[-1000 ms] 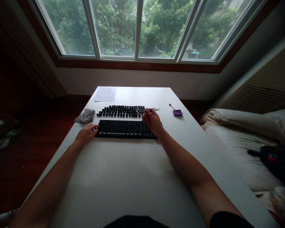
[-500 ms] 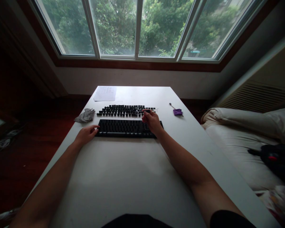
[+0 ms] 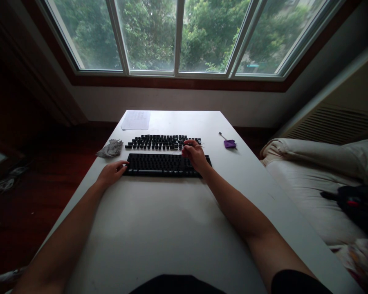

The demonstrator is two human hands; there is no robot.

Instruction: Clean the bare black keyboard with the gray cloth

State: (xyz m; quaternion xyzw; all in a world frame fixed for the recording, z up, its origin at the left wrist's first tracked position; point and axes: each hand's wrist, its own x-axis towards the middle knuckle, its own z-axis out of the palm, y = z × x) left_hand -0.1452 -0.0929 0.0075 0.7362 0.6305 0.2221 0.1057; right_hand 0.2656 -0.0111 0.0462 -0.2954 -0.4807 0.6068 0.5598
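Note:
A black keyboard [image 3: 159, 165] lies across the white table [image 3: 171, 228]. Just behind it, several loose black keycaps [image 3: 155, 141] stand in rows. My left hand [image 3: 112, 172] rests against the keyboard's left end, fingers curled on its edge. My right hand [image 3: 195, 155] hovers over the keyboard's right end, pinched on a thin wire keycap puller [image 3: 199, 144] whose tip lies beside the right end of the keycap rows.
A grey crumpled cloth [image 3: 110, 149] lies left of the keycaps. A sheet of paper [image 3: 136, 120] sits at the table's far left. A small purple tool [image 3: 229, 143] rests at the right. A bed with white bedding [image 3: 319, 196] flanks the table's right side.
My right hand has drawn the wire puller slightly left and down toward the keyboard. The left hand has stayed put.

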